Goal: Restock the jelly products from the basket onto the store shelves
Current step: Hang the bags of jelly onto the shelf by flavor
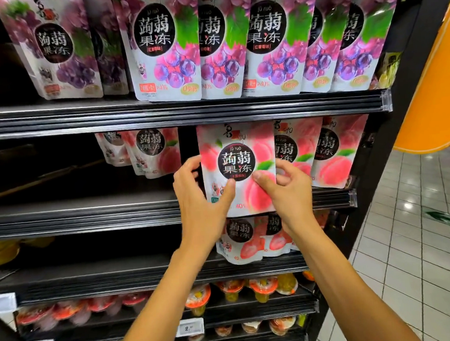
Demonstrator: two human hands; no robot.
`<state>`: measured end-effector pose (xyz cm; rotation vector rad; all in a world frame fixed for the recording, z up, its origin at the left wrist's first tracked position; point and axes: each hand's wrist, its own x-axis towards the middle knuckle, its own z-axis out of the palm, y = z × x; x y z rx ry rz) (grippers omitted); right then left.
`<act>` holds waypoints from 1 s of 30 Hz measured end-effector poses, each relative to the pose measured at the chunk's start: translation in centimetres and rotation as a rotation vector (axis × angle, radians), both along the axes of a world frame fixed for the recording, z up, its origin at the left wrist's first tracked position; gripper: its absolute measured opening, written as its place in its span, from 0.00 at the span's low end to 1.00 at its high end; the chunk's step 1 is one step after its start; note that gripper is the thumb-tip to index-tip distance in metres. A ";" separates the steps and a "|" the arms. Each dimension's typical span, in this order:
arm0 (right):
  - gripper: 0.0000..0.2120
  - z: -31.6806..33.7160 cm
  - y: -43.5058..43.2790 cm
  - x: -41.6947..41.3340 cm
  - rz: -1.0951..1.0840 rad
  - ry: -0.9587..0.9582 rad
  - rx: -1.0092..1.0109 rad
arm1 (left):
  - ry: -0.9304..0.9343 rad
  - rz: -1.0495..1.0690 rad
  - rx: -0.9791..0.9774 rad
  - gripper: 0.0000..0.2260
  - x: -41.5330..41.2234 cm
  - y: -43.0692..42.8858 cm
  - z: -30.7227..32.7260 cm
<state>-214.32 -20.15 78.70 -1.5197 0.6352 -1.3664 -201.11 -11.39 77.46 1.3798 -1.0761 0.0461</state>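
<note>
A pink peach jelly pouch [237,156] stands upright at the front of the second shelf [88,214]. My left hand [199,198] grips its left edge, thumb across the front. My right hand [286,190] grips its right edge, thumb on the printed peach. More peach pouches [329,152] stand just to its right, and two [148,151] sit further back on the left. Purple grape jelly pouches [262,40] fill the top shelf. Another group of peach pouches [250,237] stands on the third shelf below my hands. The basket is out of view.
Jelly cups with orange lids [261,287] and red-lidded cups [76,308] line the lower shelves, with price tags [189,327] on the rails. The left parts of the second and third shelves are dark. An orange panel [431,89] and a white tiled floor [411,263] lie to the right.
</note>
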 end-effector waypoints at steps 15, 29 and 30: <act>0.08 -1.8 -0.3 0.3 -0.271 0.272 -0.216 | -0.372 0.095 0.247 0.23 -2.9 0.1 -4.1; 0.16 -3.1 0.2 0.8 -0.338 0.236 -0.228 | -0.379 0.127 0.224 0.23 -2.6 -0.1 -5.2; 0.16 -3.3 0.3 0.8 -0.341 0.212 -0.229 | -0.380 0.131 0.223 0.22 -2.6 0.0 -5.3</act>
